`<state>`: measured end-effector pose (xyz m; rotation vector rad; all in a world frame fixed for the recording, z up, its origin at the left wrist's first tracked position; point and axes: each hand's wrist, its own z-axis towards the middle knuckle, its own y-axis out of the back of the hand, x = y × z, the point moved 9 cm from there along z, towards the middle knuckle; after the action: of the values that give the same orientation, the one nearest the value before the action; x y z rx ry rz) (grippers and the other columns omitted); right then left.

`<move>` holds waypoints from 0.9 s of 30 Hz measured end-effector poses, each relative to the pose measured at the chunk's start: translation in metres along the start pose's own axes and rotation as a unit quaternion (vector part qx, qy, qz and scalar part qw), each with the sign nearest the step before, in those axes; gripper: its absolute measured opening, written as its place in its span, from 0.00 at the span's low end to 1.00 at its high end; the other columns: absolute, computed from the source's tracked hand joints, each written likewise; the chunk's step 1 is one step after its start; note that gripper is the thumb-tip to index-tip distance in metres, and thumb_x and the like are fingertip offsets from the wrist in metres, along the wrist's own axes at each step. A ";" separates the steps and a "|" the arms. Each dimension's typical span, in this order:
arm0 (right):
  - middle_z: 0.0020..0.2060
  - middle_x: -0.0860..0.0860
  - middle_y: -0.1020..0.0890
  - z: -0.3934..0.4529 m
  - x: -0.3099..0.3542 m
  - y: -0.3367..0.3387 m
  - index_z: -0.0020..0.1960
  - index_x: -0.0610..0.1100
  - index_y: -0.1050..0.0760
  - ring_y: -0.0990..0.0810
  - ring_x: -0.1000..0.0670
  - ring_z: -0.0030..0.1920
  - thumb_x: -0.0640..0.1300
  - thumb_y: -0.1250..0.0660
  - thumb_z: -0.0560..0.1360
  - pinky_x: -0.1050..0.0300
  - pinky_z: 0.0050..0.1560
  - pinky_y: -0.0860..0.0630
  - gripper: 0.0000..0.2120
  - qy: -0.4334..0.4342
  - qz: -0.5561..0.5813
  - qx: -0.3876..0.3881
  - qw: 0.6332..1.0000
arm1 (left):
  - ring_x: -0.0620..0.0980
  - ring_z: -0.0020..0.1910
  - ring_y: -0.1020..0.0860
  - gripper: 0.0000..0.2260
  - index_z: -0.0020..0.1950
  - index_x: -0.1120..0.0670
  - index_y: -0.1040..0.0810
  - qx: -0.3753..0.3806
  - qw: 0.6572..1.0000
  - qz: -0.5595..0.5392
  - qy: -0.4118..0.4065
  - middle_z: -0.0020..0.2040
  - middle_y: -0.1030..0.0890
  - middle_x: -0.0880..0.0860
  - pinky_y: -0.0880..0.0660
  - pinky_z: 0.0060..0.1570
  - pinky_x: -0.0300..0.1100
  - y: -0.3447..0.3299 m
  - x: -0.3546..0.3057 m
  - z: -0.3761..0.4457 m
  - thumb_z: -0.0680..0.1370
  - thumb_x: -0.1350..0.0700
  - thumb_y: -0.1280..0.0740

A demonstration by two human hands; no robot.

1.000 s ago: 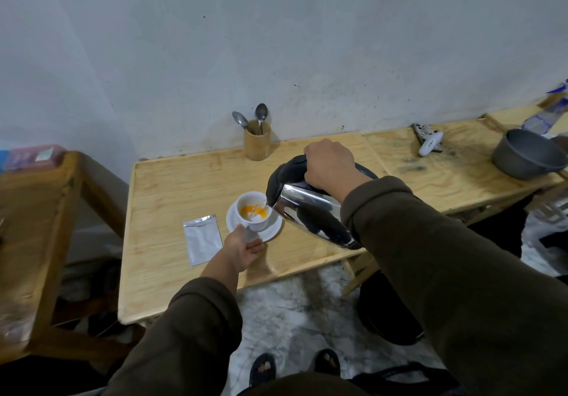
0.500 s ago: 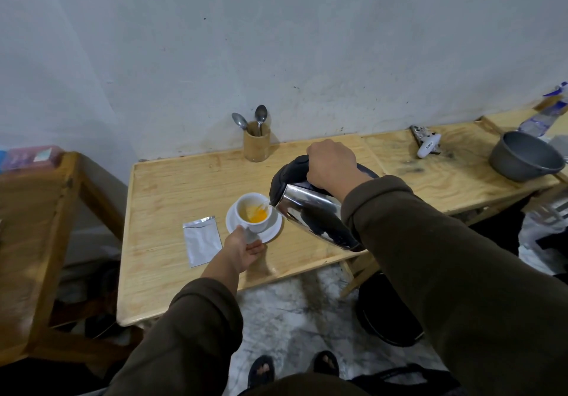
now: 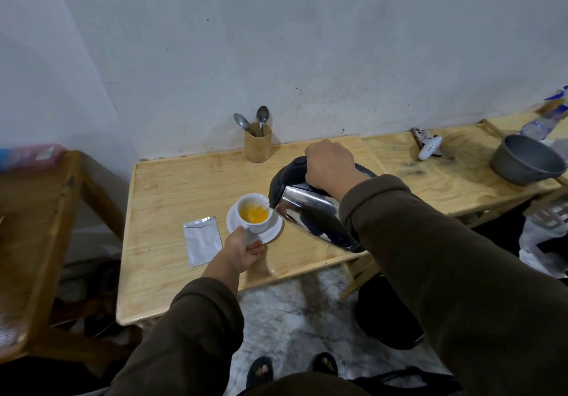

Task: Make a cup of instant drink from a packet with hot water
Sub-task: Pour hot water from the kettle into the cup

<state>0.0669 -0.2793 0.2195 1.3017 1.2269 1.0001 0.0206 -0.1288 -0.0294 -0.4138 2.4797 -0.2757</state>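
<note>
A scuffed grey-white wall point(image 3: 276, 42) rises behind a pale wooden table point(image 3: 172, 186). Another table point(image 3: 461, 165) adjoins it rightward; a darker bench point(image 3: 33, 211) stands left. Mottled grey floor point(image 3: 292, 319) below.

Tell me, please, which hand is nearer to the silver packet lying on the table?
The left hand is nearer: it holds the saucer just right of the packet. The right hand grips the kettle handle, beyond the cup.

It was a simple home kitchen corner. A plain wooden table point(image 3: 172, 186) stood against a stained white wall point(image 3: 276, 42). At twelve o'clock stood a bamboo spoon holder point(image 3: 257, 146), at two o'clock a grey metal pot point(image 3: 525, 160), and below was a marbled floor point(image 3: 295, 319).
</note>
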 end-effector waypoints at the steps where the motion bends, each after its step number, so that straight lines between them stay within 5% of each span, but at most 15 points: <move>1: 0.55 0.44 0.22 0.000 0.000 0.000 0.60 0.41 0.27 0.22 0.42 0.55 0.38 0.37 0.76 0.53 0.45 0.29 0.13 0.000 -0.001 0.001 1.000 | 0.51 0.33 0.30 0.18 0.70 0.57 0.38 -0.003 1.000 0.004 -0.001 0.38 0.29 0.59 0.27 0.43 0.45 0.000 0.000 0.001 0.82 0.52 0.46; 10: 0.55 0.44 0.22 0.002 0.000 -0.002 0.60 0.41 0.27 0.22 0.42 0.55 0.39 0.37 0.76 0.53 0.44 0.30 0.13 -0.003 -0.002 0.002 1.000 | 0.52 0.33 0.30 0.22 0.74 0.57 0.42 -0.004 1.000 0.022 0.003 0.37 0.29 0.59 0.32 0.34 0.42 0.000 -0.001 -0.001 0.82 0.51 0.46; 14: 0.55 0.44 0.22 0.002 0.000 -0.002 0.60 0.41 0.27 0.22 0.42 0.55 0.38 0.37 0.76 0.53 0.45 0.30 0.13 -0.004 -0.002 0.007 1.000 | 0.54 0.37 0.27 0.23 0.75 0.57 0.43 -0.009 1.000 0.008 0.002 0.40 0.28 0.60 0.25 0.51 0.48 0.000 -0.001 -0.001 0.82 0.51 0.45; 20: 0.55 0.44 0.22 0.003 -0.002 -0.003 0.61 0.41 0.27 0.22 0.43 0.55 0.39 0.37 0.76 0.53 0.44 0.30 0.13 -0.006 -0.004 0.005 1.000 | 0.55 0.41 0.25 0.23 0.75 0.57 0.43 -0.016 1.000 -0.013 0.008 0.44 0.26 0.60 0.28 0.62 0.50 0.001 0.001 0.002 0.82 0.50 0.45; 24: 0.55 0.44 0.22 0.004 -0.002 -0.003 0.60 0.41 0.27 0.22 0.42 0.56 0.39 0.37 0.76 0.53 0.44 0.30 0.13 -0.004 -0.003 0.004 1.000 | 0.53 0.37 0.27 0.23 0.75 0.57 0.42 -0.015 1.000 -0.015 0.007 0.40 0.27 0.59 0.26 0.53 0.47 0.000 0.001 0.002 0.82 0.51 0.45; 27: 0.54 0.44 0.22 0.003 -0.002 -0.003 0.60 0.41 0.27 0.22 0.42 0.55 0.39 0.37 0.76 0.53 0.44 0.30 0.13 -0.006 -0.004 0.003 1.000 | 0.53 0.38 0.26 0.23 0.75 0.57 0.43 -0.018 1.000 -0.015 0.010 0.41 0.27 0.59 0.27 0.60 0.48 0.002 0.002 0.003 0.82 0.50 0.45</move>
<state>0.0695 -0.2819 0.2163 1.3039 1.2261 0.9821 0.0205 -0.1281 -0.0336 -0.4670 2.5036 -0.2482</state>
